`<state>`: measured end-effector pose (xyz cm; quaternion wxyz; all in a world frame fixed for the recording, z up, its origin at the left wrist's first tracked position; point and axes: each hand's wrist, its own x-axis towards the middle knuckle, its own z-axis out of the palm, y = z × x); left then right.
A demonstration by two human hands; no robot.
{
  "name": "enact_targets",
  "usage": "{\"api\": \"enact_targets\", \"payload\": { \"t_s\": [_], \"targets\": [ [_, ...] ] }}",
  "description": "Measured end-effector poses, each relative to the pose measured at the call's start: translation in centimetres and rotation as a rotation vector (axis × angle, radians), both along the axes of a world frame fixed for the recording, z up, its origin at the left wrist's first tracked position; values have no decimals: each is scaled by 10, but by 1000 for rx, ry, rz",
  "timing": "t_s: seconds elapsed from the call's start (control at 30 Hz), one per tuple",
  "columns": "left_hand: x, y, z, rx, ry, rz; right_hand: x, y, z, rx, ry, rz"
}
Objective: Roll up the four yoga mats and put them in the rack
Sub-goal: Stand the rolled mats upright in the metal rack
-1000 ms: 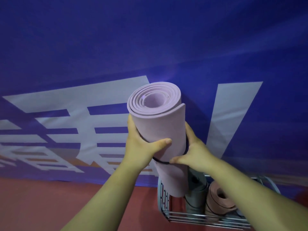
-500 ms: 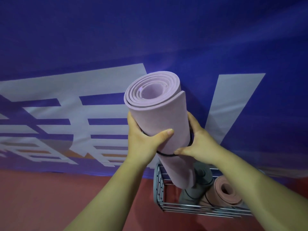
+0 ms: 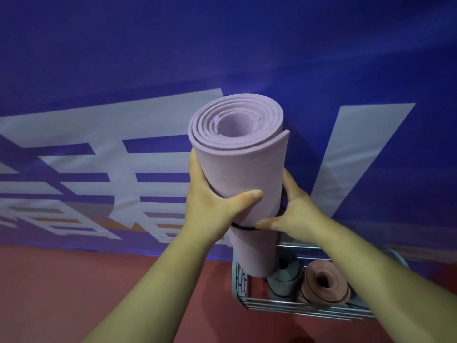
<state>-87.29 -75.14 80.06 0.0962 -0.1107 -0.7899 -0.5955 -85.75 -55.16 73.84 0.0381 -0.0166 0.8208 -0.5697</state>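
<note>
A rolled lilac yoga mat (image 3: 243, 167) stands upright in mid-air, bound by a thin black band (image 3: 243, 228). My left hand (image 3: 214, 206) grips its middle, thumb across the front. My right hand (image 3: 294, 214) holds the roll from the right, thumb at the band. The mat's lower end hangs just above the left part of a metal wire rack (image 3: 294, 306). Inside the rack stand a rolled grey mat (image 3: 284, 272) and a rolled pink mat (image 3: 324, 282), both upright.
A blue banner (image 3: 222, 58) with large white lettering hangs right behind the rack. The floor (image 3: 86, 288) is red-brown, with open floor to the left of the rack.
The lilac mat and both hands shifted slightly right and toward the rack; its lower end now hangs over the rack's left part. More of the rack shows.
</note>
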Motion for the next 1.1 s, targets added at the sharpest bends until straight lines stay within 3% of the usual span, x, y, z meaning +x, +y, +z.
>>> {"api": "enact_targets", "payload": {
  "t_s": [0.3, 0.53, 0.7, 0.9, 1.1],
  "targets": [
    [-1, 0, -6, -27, -8, -23, 0, 9, -41, -40, -119, 24],
    [-5, 7, -12, -29, 18, -4, 40, 36, -134, 6, -507, -36],
    [-11, 10, -29, -4, -7, -13, 22, 15, -121, -89, -342, -48],
    [17, 7, -111, 9, -232, -66, 4, -1, -101, -105, -208, -39],
    [18, 17, -173, 41, -388, 21, 4, 19, -127, -5, -265, 33]
  ]
}}
